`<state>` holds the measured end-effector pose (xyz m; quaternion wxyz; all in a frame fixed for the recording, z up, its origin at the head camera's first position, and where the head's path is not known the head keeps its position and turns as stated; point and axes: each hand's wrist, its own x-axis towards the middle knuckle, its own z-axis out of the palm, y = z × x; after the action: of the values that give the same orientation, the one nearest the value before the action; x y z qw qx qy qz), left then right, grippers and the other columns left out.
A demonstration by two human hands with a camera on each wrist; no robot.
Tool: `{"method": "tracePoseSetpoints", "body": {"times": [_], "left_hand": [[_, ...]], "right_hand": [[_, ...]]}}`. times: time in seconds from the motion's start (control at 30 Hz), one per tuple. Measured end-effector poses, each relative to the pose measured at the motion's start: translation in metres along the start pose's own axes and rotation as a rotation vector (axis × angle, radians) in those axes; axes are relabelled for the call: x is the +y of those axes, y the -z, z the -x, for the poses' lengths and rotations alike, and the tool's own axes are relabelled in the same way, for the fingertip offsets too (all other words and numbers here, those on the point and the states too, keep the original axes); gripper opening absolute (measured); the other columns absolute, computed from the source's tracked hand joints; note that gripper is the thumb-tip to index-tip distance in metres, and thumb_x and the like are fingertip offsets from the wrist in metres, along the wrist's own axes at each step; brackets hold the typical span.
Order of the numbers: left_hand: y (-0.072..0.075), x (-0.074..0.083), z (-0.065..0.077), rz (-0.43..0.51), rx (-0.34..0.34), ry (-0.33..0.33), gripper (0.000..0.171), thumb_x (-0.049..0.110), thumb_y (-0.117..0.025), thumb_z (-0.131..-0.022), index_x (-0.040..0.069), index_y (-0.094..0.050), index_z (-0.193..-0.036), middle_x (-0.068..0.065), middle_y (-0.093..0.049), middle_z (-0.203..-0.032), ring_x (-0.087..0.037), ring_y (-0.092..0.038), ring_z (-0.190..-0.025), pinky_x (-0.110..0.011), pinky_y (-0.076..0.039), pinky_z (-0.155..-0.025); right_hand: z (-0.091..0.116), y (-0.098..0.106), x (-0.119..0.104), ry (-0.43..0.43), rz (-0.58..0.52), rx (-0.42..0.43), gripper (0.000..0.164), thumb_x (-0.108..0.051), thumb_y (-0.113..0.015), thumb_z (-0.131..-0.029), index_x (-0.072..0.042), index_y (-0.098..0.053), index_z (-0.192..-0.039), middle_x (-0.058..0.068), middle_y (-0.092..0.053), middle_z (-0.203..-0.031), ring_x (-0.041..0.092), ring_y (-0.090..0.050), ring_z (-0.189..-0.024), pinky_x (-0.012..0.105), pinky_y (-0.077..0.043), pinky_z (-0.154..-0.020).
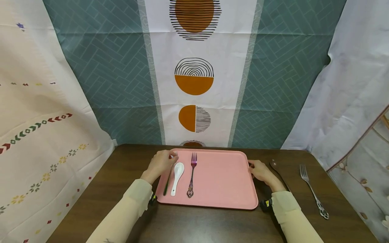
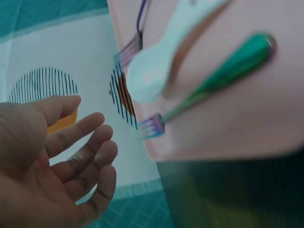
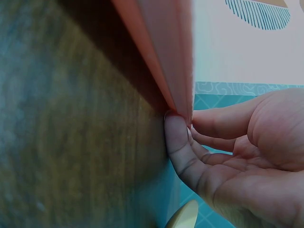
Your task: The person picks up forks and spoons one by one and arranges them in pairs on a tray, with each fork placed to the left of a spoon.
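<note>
Over the upper left corner of the pink tray [image 1: 225,179], the left hand [image 1: 161,163] hangs palm down, fingers loosely bent and apart, gripping nothing; the right hand [image 1: 262,170] pinches the tray's right rim. The tray is near the far edge of the brown table [image 1: 209,226], with a wide pink stretch between the purple fork [image 1: 192,172] and the right rim. Only the left wrist view separates fingertips from green fork [image 1: 167,182]; only the right wrist view shows fingers meeting at the rim.

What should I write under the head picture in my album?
Right hand grips the pink tray; left hand is near a green-handled fork.
</note>
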<state>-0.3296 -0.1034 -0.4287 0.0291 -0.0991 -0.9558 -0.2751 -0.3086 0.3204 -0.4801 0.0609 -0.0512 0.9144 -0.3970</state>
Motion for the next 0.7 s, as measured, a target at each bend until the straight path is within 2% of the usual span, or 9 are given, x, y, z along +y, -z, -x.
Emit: {"method": "tracePoseSetpoints", "body": {"times": [0.17, 0.33, 0.43, 0.53, 0.7], "left_hand": [[0.003, -0.019, 0.000, -0.011, 0.042, -0.007, 0.031, 0.024, -0.067, -0.102, 0.003, -0.074, -0.124, -0.012, -0.071, -0.104, -0.026, -0.063, -0.086, -0.044, -0.057, -0.074], [0.000, -0.032, -0.001, -0.035, 0.062, -0.021, 0.036, 0.022, -0.066, -0.102, 0.000, -0.068, -0.131, -0.014, -0.067, -0.102, -0.029, -0.061, -0.090, -0.049, -0.055, -0.080], [-0.003, -0.036, -0.001, -0.042, 0.046, -0.004, 0.038, 0.023, -0.066, -0.102, -0.001, -0.067, -0.132, -0.016, -0.067, -0.107, -0.031, -0.063, -0.093, -0.051, -0.056, -0.083], [-0.005, -0.040, 0.000, -0.047, 0.023, 0.018, 0.039, 0.023, -0.066, -0.103, -0.003, -0.065, -0.133, -0.022, -0.067, -0.119, -0.036, -0.066, -0.103, -0.054, -0.057, -0.090], [-0.004, -0.045, 0.002, -0.051, -0.007, 0.064, 0.042, 0.025, -0.064, -0.104, -0.004, -0.063, -0.136, -0.026, -0.063, -0.131, -0.043, -0.063, -0.117, -0.059, -0.054, -0.098]], "right_hand": [[0.000, 0.000, -0.001, -0.005, 0.010, 0.004, 0.052, 0.003, -0.049, -0.099, 0.017, -0.041, -0.148, 0.016, -0.065, -0.093, 0.020, -0.064, -0.068, 0.033, -0.055, -0.064], [0.003, -0.001, -0.002, 0.004, 0.020, 0.002, 0.051, 0.003, -0.049, -0.100, 0.018, -0.041, -0.148, 0.016, -0.065, -0.093, 0.020, -0.064, -0.069, 0.034, -0.054, -0.066], [0.004, 0.000, 0.000, -0.001, 0.007, 0.003, 0.051, 0.004, -0.049, -0.099, 0.017, -0.041, -0.149, 0.015, -0.065, -0.092, 0.020, -0.064, -0.069, 0.034, -0.054, -0.067], [0.004, 0.000, 0.000, 0.002, 0.003, 0.008, 0.052, 0.005, -0.049, -0.098, 0.016, -0.042, -0.148, 0.015, -0.065, -0.092, 0.020, -0.064, -0.069, 0.034, -0.054, -0.066], [0.004, 0.000, -0.003, 0.016, 0.001, 0.006, 0.051, 0.005, -0.049, -0.098, 0.016, -0.043, -0.148, 0.016, -0.065, -0.092, 0.021, -0.064, -0.069, 0.036, -0.056, -0.066]]}}
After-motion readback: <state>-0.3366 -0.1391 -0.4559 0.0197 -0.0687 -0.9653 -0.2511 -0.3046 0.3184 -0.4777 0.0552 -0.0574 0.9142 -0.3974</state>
